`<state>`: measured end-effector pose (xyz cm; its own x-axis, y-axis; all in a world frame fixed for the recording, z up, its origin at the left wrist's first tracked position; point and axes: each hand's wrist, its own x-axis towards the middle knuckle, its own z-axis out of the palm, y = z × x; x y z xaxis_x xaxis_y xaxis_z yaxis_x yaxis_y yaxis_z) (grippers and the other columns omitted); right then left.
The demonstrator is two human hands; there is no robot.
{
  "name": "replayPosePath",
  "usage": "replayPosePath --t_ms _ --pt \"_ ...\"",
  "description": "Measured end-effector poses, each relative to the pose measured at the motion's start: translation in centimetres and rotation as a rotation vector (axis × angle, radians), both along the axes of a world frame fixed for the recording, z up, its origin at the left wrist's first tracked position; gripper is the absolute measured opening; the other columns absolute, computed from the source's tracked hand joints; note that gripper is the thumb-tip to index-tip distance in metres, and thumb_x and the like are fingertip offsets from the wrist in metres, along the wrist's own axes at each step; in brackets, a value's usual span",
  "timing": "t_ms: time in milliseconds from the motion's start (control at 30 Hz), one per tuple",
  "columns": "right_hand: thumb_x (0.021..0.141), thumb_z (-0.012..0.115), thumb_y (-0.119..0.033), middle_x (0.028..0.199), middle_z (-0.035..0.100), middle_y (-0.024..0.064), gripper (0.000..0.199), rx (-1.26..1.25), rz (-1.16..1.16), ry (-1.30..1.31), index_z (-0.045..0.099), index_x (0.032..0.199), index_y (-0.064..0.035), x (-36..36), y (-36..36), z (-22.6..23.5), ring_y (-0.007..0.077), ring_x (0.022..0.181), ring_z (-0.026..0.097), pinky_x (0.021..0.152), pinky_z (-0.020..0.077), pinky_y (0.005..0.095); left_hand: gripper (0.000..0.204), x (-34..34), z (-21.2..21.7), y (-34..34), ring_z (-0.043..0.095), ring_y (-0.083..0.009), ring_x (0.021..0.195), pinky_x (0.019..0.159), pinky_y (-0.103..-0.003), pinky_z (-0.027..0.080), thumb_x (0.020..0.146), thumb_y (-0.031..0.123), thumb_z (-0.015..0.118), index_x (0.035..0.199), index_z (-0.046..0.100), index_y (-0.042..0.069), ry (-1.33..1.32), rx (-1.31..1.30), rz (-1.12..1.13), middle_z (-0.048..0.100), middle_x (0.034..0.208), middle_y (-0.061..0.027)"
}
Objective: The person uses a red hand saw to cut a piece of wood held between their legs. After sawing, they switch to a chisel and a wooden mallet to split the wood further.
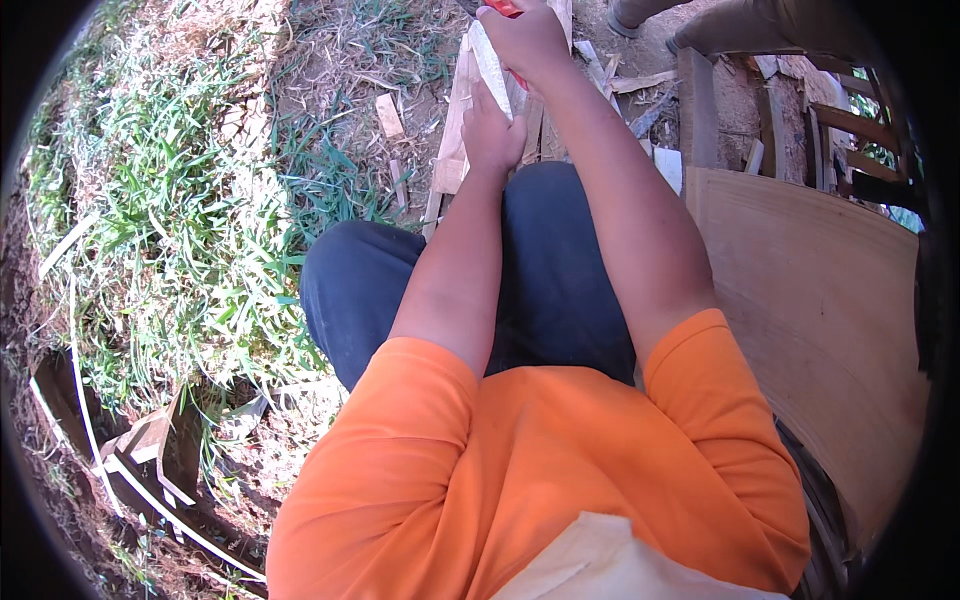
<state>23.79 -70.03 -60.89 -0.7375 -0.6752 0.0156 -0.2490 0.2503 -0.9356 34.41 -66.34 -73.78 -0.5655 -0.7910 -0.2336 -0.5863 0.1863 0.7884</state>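
Note:
My right hand (pixel 525 42) is closed around a red-handled tool (pixel 503 8) at the top of the view. The tool's dark far end runs out of the picture, so its exact kind cannot be made out. Below and left of it, my left hand (pixel 490 138) grips the near end of a pale, tapered strip of wood (pixel 490 68), which lies between thumb and fingers. The strip reaches up to my right hand. Both hands are over rough wooden boards (pixel 452 165) on the ground, just beyond my knees.
Grass (pixel 170 200) covers the ground on the left, with wood scraps (pixel 389 116) scattered about. A large curved plywood sheet (pixel 810 270) stands close on my right, near a wooden slatted frame (pixel 855 125). Another person's legs (pixel 740 25) are at the upper right.

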Motion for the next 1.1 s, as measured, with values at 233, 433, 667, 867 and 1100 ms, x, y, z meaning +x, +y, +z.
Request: replayPosePath --t_ms 233,433,667,867,1100 --pt "0.097 0.068 -0.018 0.119 0.072 0.0167 0.051 0.067 0.089 -0.021 0.057 0.143 0.0016 6.1 13.8 7.8 0.0199 0.106 0.069 0.093 0.0522 0.0306 0.094 1.0 -1.4 0.9 0.049 -0.0467 0.131 0.111 -0.056 0.038 0.082 0.028 0.065 0.159 0.021 -0.003 0.064 -0.09 0.039 0.035 0.162 -0.0238" --pt "0.1 0.065 -0.015 0.1 0.07 0.0069 0.047 0.196 0.113 -0.249 0.056 0.143 0.0022 6.4 17.4 15.3 0.01 0.078 0.064 0.069 0.0512 0.0239 0.093 1.4 -1.4 0.9 0.049 -0.0451 0.131 0.112 -0.056 0.038 0.082 0.028 0.064 0.159 0.022 -0.004 0.001 -0.079 0.073 0.034 0.162 -0.0234" --pt "0.093 0.059 -0.015 0.099 0.074 0.0123 0.036 0.284 0.044 -0.246 0.07 0.122 0.0027 -1.6 -1.7 3.5 0.0159 0.09 0.068 0.078 0.0517 0.0269 0.094 0.0 0.8 0.9 0.049 -0.0454 0.132 0.113 -0.055 0.036 0.082 0.027 0.064 0.159 0.022 -0.004 -0.045 0.004 0.005 0.034 0.163 -0.0235" --pt "0.096 0.063 -0.015 0.08 0.066 0.0049 0.04 -0.058 0.044 0.088 0.063 0.134 -0.0031 0.3 3.1 0.2 0.011 0.061 0.057 0.054 0.0461 0.0274 0.095 0.1 0.4 0.4 0.049 -0.0456 0.132 0.113 -0.056 0.037 0.081 0.026 0.065 0.16 0.021 -0.004 0.018 -0.015 0.016 0.035 0.162 -0.024" --pt "0.1 0.062 -0.011 0.081 0.064 0.0009 0.049 0.208 0.068 -0.236 0.055 0.147 -0.0013 7.6 17.8 16.6 0.0022 0.053 0.048 0.046 0.0397 0.0198 0.095 1.2 -0.3 0.8 0.051 -0.0446 0.129 0.112 -0.055 0.038 0.082 0.027 0.065 0.159 0.021 -0.006 -0.002 -0.019 0.061 0.037 0.161 -0.0247"
